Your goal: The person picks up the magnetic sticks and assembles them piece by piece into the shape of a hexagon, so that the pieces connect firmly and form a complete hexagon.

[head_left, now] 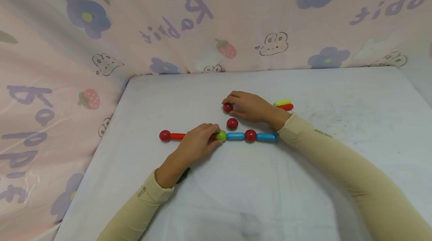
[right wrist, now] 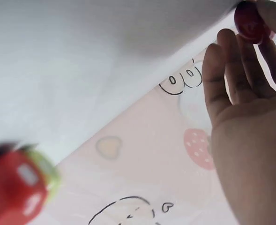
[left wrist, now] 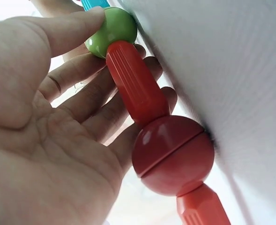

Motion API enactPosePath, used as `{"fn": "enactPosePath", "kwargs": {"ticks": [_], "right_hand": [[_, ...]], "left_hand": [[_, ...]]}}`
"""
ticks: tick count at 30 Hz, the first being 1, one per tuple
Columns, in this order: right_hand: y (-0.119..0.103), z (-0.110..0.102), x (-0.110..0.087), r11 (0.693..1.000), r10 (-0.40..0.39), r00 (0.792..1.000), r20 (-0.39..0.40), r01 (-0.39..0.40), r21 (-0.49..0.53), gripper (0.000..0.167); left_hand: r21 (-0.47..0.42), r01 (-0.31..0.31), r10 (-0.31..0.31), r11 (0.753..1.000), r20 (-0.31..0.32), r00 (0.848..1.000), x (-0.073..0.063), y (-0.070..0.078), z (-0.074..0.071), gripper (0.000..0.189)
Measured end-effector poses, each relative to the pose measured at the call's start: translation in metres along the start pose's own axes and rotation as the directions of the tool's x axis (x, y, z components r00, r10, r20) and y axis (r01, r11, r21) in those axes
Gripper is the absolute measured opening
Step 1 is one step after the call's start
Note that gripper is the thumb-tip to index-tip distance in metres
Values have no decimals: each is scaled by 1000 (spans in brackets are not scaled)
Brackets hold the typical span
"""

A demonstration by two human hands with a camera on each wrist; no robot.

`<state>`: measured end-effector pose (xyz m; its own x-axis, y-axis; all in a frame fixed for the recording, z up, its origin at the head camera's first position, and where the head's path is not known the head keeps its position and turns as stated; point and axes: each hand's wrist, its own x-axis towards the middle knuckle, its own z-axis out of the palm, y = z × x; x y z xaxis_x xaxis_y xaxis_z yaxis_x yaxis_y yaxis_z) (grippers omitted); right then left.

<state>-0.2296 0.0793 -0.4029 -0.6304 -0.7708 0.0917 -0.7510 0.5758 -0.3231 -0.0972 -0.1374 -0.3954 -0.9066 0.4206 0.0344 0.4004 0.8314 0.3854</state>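
Head view: left hand [head_left: 196, 141] pinches a green ball [head_left: 221, 136], right hand [head_left: 252, 107] a red ball [head_left: 228, 108], its wrist [head_left: 278, 119] partly hiding two rods [head_left: 283, 103].

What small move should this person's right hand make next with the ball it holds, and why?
Probably have the right hand bring its red ball to the outer blue rod: the left end of the chain carries an end ball, yet none shows at the right, though the right sleeve may hide one. The left hand holds the green ball, which should help steadiness.
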Motion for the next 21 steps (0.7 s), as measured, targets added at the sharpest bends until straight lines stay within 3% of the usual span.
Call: {"fn": "enactPosePath", "kwargs": {"ticks": [14, 21], "right_hand": [[16, -10, -46, 999, 41, 999, -16, -41, -18, 44], [22, -12, -64, 996, 73, 995, -67, -76, -43, 44]], "left_hand": [[13, 13, -12, 1000, -17, 1000, 0, 0, 2, 29], [10, 10, -10, 1000, -24, 1000, -1, 1, 2, 28]]}}
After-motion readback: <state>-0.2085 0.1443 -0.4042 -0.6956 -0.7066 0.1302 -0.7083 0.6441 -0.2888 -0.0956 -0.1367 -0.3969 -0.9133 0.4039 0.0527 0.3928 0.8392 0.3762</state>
